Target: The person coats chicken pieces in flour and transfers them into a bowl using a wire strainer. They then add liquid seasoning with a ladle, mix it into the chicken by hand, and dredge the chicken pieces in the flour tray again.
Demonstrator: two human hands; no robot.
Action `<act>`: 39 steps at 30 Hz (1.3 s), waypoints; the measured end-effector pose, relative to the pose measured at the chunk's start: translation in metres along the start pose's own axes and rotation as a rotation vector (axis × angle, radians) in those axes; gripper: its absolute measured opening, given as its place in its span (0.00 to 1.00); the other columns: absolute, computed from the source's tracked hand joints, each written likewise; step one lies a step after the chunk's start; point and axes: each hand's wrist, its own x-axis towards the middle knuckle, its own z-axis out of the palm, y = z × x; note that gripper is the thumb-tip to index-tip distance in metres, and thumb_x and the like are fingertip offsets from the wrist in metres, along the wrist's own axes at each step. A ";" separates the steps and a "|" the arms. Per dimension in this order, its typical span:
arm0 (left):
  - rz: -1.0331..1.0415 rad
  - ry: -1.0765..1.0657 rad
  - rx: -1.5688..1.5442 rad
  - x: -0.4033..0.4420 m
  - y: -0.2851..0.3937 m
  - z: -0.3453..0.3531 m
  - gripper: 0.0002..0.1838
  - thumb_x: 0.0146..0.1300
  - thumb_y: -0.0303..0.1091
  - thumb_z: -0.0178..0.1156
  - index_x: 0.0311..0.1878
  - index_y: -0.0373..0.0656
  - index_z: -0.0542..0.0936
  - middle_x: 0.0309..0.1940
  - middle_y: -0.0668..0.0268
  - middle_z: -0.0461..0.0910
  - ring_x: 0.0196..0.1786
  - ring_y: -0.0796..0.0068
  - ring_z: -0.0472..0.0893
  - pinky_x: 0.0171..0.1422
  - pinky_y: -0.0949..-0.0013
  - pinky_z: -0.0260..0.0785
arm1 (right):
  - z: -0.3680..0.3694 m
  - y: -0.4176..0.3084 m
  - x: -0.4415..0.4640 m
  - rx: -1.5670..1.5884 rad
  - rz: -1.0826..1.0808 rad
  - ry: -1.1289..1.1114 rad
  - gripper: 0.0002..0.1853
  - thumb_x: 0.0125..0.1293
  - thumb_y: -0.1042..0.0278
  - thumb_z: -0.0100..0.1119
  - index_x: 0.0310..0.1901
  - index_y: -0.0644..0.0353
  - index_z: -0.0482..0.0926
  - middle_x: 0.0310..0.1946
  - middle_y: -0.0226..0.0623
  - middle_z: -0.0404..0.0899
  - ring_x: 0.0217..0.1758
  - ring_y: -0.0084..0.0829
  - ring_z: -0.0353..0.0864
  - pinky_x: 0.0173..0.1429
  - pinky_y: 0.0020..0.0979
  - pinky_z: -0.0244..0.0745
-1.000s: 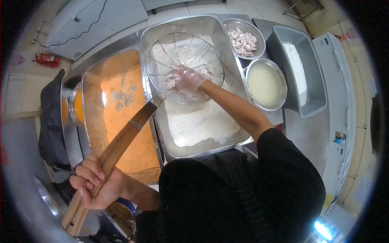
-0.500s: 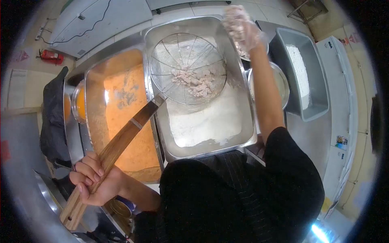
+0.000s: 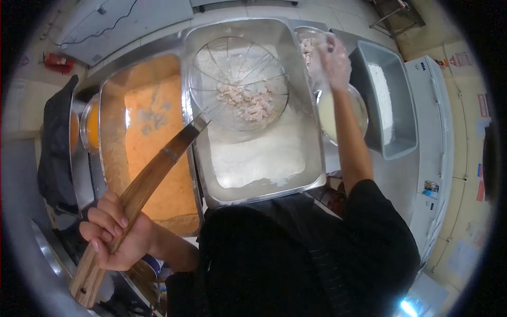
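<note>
Pale meat in the strainer, upper middle of the frame!

The meat (image 3: 248,103) lies clumped in the wire strainer (image 3: 214,55), over the steel tray (image 3: 316,168) of white powder (image 3: 259,158). Lower left, the left hand (image 3: 119,232) is closed firmly round the wooden handle (image 3: 145,190). And the gloved right hand (image 3: 335,63), upper right, fingers half curled, is at the meat bowl (image 3: 302,30); whether it grips anything, I cannot tell. Just below, a bowl of pale liquid (image 3: 328,116); right of that, a grey bin (image 3: 404,116).

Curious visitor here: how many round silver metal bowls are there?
3: bowl of pale pieces, upper right; bowl of cream liquid beside it; bowl of orange contents, left. More may be hidden.
</note>
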 end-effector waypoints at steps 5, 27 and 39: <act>0.002 -0.017 0.008 0.002 0.001 -0.001 0.14 0.52 0.39 0.48 0.17 0.51 0.56 0.10 0.71 0.56 0.13 0.81 0.55 0.25 0.73 0.48 | 0.099 -0.028 -0.133 -0.100 -0.404 -0.439 0.33 0.56 0.45 0.54 0.60 0.51 0.64 0.63 0.48 0.59 0.66 0.45 0.59 0.65 0.39 0.59; 0.061 -0.063 0.039 -0.004 -0.012 -0.004 0.13 0.52 0.39 0.46 0.18 0.49 0.57 0.10 0.69 0.57 0.12 0.79 0.57 0.24 0.71 0.50 | 0.194 -0.057 -0.098 -0.220 -0.350 -0.559 0.24 0.59 0.43 0.47 0.47 0.54 0.75 0.43 0.44 0.75 0.44 0.41 0.75 0.47 0.39 0.71; 0.043 -0.039 0.063 0.000 -0.017 -0.009 0.13 0.52 0.40 0.47 0.18 0.50 0.57 0.10 0.69 0.57 0.12 0.79 0.57 0.24 0.71 0.49 | 0.183 -0.028 -0.082 -0.316 -0.150 -0.378 0.33 0.59 0.37 0.44 0.60 0.49 0.66 0.61 0.45 0.62 0.58 0.44 0.68 0.61 0.42 0.62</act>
